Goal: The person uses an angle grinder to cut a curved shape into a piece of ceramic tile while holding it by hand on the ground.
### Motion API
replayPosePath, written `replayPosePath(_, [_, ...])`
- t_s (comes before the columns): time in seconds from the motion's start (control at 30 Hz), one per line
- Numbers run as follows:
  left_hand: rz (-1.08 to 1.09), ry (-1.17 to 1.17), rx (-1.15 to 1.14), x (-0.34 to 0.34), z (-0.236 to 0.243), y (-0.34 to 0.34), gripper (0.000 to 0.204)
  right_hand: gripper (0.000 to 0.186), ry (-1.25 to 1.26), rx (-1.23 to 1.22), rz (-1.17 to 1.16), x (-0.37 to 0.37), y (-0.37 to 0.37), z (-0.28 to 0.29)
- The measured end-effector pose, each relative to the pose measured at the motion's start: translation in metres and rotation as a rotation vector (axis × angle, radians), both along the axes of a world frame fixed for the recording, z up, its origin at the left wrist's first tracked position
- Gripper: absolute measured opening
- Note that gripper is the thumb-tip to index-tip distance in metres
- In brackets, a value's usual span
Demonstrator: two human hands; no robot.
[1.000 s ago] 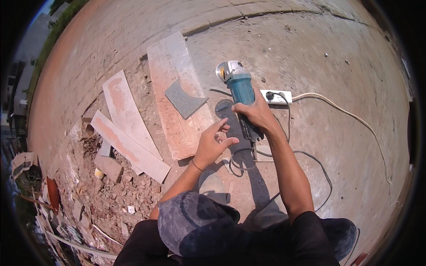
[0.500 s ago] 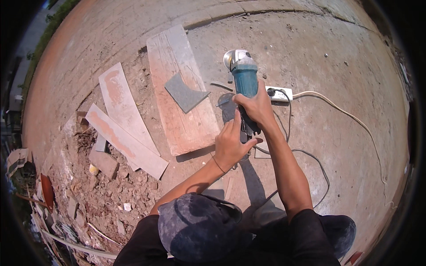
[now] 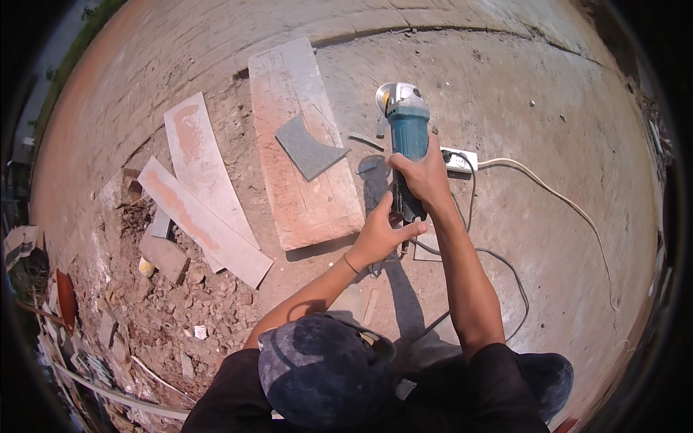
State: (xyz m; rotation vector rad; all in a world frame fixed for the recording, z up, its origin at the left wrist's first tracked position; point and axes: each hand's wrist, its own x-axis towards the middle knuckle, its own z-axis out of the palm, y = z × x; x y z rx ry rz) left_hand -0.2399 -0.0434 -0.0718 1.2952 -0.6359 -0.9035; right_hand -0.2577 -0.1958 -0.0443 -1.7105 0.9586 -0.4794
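A teal angle grinder (image 3: pixel 409 136) with a silver head points away from me, its round disc (image 3: pixel 382 99) facing left. My right hand (image 3: pixel 424 173) is wrapped round the grinder's body. My left hand (image 3: pixel 379 231) grips the black rear end, thumb across it and fingers partly hidden behind. To the left of the grinder, a grey tile piece (image 3: pixel 309 150) with a curved cut-out lies on a long, dusty slab (image 3: pixel 317 216). The disc is apart from both tile and slab.
Two long pale strips (image 3: pixel 206 159) overlap on the left, beside rubble (image 3: pixel 195 310) and a broken brick (image 3: pixel 164 258). A white power strip (image 3: pixel 462 160) lies right of the grinder, with a pale cable (image 3: pixel 556 186) running right. The dark cord (image 3: pixel 516 270) loops near my right forearm.
The whole view has shifted slightly. My left fingers have slid lower and further round the grinder's rear end. My right hand keeps its grip, and the tile lies as before on the slab.
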Motion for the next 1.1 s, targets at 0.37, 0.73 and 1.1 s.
replayPosePath(0.37, [-0.136, 0.603, -0.260, 0.032, 0.011, -0.003, 0.053, 0.074, -0.317, 0.363, 0.106, 0.003, 0.005, 0.034])
replayPosePath(0.73, [-0.397, -0.315, 0.396, 0.094, 0.032, 0.000, 0.047, 0.044, -0.319, 0.851, 0.205, 0.005, -0.027, -0.004])
replayPosePath(1.1, [-0.060, -1.430, 0.450, 0.196, -0.026, 0.026, 0.053, 0.065, 0.585, -0.216, -0.038, 0.119, -0.094, -0.080])
